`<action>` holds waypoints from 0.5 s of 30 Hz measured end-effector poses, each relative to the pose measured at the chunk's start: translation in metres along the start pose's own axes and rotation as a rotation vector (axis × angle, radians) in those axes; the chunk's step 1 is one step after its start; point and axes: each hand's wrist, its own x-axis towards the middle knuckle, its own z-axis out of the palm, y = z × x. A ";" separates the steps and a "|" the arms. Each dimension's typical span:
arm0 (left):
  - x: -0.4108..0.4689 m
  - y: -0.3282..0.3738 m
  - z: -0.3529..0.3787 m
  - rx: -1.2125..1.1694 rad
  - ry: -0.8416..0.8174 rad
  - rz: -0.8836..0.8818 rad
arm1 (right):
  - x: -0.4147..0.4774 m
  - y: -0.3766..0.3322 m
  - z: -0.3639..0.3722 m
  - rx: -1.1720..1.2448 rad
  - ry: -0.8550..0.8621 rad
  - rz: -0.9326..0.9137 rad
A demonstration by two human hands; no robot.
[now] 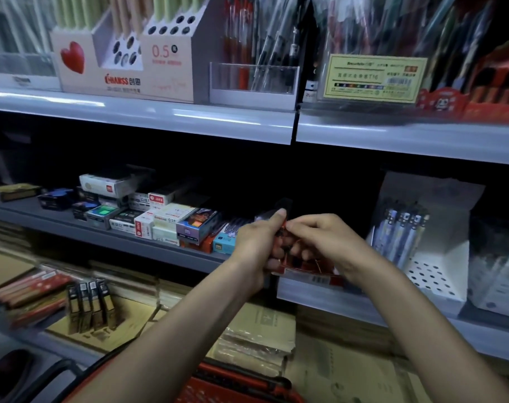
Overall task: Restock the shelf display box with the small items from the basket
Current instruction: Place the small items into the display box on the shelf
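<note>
Both my hands meet at the middle shelf over a red display box (311, 274) that sits on the shelf edge. My left hand (256, 242) grips a small bundle of red and dark items (280, 248), thumb up against a clear wrapper. My right hand (323, 239) pinches the top of the same bundle with curled fingers. The items are blurred and partly hidden by my fingers. The red basket (235, 385) shows at the bottom, under my left forearm.
Small stationery boxes (166, 222) line the middle shelf to the left. A white pen display (421, 242) stands to the right. The upper shelf (148, 112) holds pen racks. Brown envelopes and notebooks (256, 335) lie on the lower shelf.
</note>
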 end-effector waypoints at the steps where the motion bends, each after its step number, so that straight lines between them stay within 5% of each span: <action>1: 0.001 0.001 0.001 0.065 0.005 0.047 | 0.001 0.001 -0.002 0.082 -0.001 0.023; 5: 0.004 0.006 0.006 0.262 0.018 0.167 | 0.005 0.004 -0.012 0.345 0.010 0.149; 10: 0.013 0.001 0.010 0.349 0.007 0.097 | 0.016 0.000 -0.015 0.520 0.069 0.192; 12: 0.017 -0.002 0.009 0.236 0.045 0.022 | 0.023 0.004 -0.015 0.362 0.240 0.119; 15: 0.018 -0.003 0.006 -0.038 0.058 -0.136 | 0.031 0.017 -0.018 -0.341 0.505 -0.115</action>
